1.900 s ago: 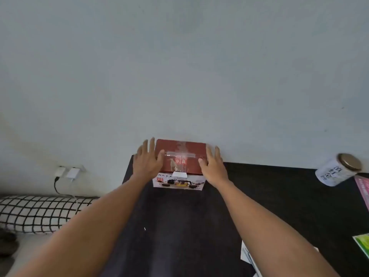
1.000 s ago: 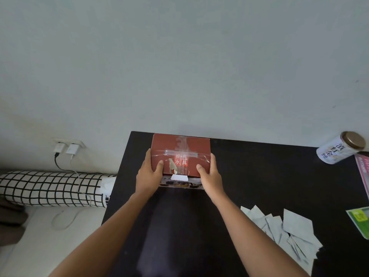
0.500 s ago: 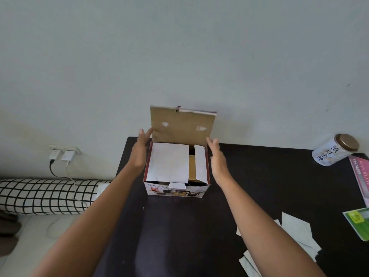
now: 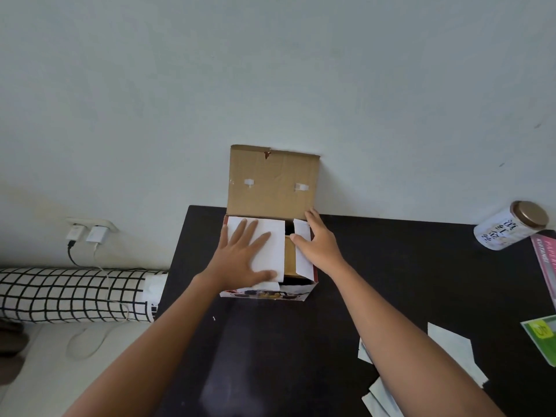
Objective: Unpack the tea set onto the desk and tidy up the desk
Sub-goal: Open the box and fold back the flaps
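While a pale wall (image 4: 270,70) fills the upper part of the view, the black desk (image 4: 391,266) stretches across the lower right, its far edge against that wall. On the floor to the left lies a white bolster with a black grid pattern (image 4: 69,294), below two white chargers (image 4: 87,234) plugged into a wall socket. At the desk's far left end stands the tea set box (image 4: 267,293), its brown cardboard lid (image 4: 272,182) raised upright against the wall. The left hand (image 4: 240,263) lies flat with fingers spread on the wide white inner flap (image 4: 272,251), pressing on it without gripping anything. The right hand (image 4: 320,245) rests on the narrow white flap (image 4: 302,257) at the box's right side, fingers loosely open, thumb at the flap's inner edge, nothing clasped. Far right, a white tin with a bronze lid (image 4: 508,225) stands beside a pink booklet (image 4: 546,266) and a green card (image 4: 541,335), and loose white paper packets (image 4: 451,353) lie near the right forearm.
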